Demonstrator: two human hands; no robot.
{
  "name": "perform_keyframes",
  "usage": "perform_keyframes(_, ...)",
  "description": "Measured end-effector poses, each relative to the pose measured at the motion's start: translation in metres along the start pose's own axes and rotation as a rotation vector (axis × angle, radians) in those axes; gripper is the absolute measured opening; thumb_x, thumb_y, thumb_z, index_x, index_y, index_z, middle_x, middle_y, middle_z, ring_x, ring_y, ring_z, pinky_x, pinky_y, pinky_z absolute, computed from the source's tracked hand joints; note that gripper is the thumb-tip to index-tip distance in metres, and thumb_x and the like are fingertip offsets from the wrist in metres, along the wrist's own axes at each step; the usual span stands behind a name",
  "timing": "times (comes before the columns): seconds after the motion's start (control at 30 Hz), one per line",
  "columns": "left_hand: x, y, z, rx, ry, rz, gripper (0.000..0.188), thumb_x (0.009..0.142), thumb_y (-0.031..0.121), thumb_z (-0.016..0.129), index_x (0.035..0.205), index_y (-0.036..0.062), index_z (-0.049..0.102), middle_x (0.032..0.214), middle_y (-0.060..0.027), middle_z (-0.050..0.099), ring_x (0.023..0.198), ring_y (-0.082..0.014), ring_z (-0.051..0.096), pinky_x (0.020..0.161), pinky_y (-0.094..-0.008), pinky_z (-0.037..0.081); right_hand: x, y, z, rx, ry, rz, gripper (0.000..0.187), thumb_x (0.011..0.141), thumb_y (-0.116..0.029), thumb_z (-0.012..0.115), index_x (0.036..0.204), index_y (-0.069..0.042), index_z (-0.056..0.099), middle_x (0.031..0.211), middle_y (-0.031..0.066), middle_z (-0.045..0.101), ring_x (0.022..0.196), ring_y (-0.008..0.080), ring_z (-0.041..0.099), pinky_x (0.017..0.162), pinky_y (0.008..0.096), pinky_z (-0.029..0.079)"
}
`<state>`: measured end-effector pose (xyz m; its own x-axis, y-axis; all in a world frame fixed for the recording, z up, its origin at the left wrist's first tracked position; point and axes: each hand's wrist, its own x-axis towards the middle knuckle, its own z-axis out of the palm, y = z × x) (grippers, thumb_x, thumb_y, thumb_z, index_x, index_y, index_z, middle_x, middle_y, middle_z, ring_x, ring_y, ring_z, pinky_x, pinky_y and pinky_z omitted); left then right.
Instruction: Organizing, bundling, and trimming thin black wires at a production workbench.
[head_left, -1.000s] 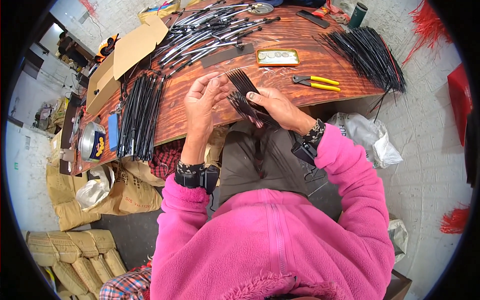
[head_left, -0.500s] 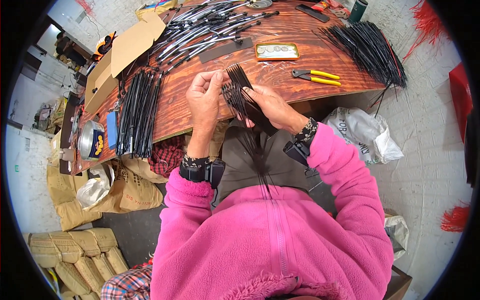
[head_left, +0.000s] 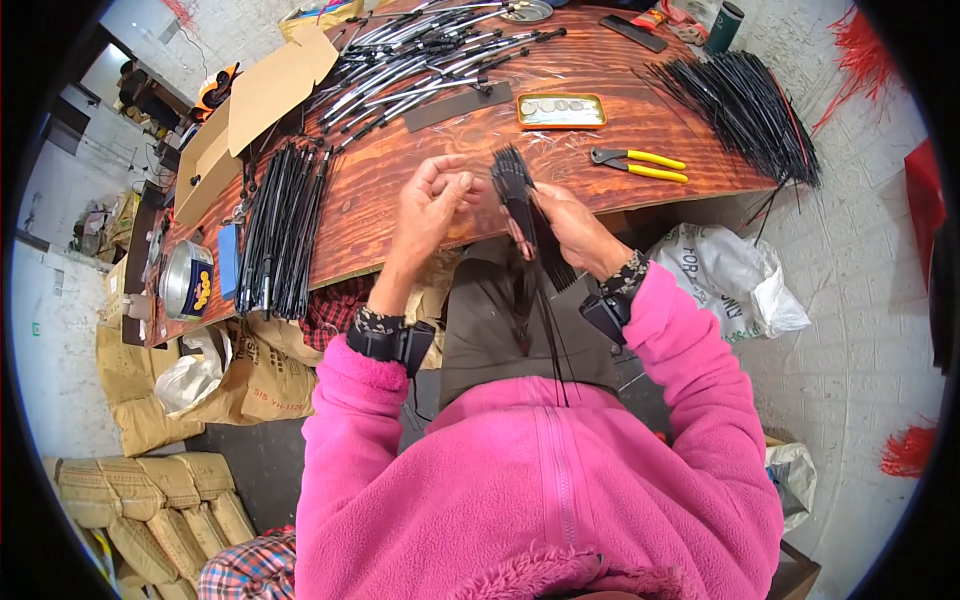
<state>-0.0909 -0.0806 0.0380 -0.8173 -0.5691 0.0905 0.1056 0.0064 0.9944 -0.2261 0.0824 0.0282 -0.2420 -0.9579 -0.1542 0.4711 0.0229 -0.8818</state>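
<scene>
While the right hand (head_left: 560, 215) grips the black rod bundle (head_left: 525, 225) | axis near-far | left hand (head_left: 430, 200) just left, fingers curled, empty.

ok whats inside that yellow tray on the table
The yellow tray holds a row of small round grey pieces, possibly coins; too small to tell. Its floor beneath them is covered. Yellow-handled pliers lie beside it on the table.

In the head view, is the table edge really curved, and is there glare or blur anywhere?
Head view: the fisheye lens bends the straight edge of the wooden table; soft glare lies on the clear film near the yellow tin; the right hand, the bundle of black rods and the left hand look sharp; corners are black.
</scene>
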Motion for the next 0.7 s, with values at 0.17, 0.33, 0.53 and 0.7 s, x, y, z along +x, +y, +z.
perform_keyframes(0.17,0.07,-0.027,-0.062,0.367,0.009,0.105,0.025,0.095,0.016,0.063,0.113,-0.0002,0.062,0.099,-0.0046,0.069,0.087,-0.0084,0.063,0.072,-0.0249,0.051,-0.003,-0.005,-0.014,0.031,0.031,0.001,0.032,0.104,-0.03,0.041,0.099,-0.004,0.058,0.072,0.0063,0.059,0.056,0.014,0.057,0.052,0.0275,0.049)
perform_keyframes(0.33,0.147,-0.021,-0.062,0.926,0.119,0.304,0.027,0.086,0.015,0.066,0.112,0.0073,0.066,0.106,-0.0093,0.069,0.095,-0.0263,0.065,0.084,-0.0358,0.051,-0.003,-0.007,-0.031,0.057,0.071,0.035,0.03,0.104,-0.028,0.042,0.099,-0.004,0.059,0.071,0.0066,0.059,0.057,0.0144,0.057,0.052,0.0279,0.05)
perform_keyframes(0.53,0.199,-0.035,-0.061,1.309,0.154,0.65,0.031,0.084,0.018,0.067,0.114,0.0149,0.067,0.107,-0.0108,0.066,0.097,-0.0297,0.062,0.086,-0.0335,0.049,0.001,-0.01,-0.038,0.092,0.061,0.061,0.03,0.103,-0.026,0.041,0.1,-0.003,0.058,0.07,0.0071,0.059,0.056,0.015,0.057,0.052,0.0287,0.05)
perform_keyframes(0.7,0.195,-0.027,-0.046,1.403,0.062,0.555,0.028,0.086,0.012,0.064,0.115,0.0113,0.066,0.098,-0.0103,0.064,0.094,-0.0286,0.059,0.083,-0.0333,0.047,-0.003,-0.005,-0.054,0.11,0.151,0.065,0.029,0.103,-0.024,0.039,0.103,-0.002,0.057,0.071,0.0079,0.059,0.056,0.0157,0.057,0.052,0.0301,0.05)
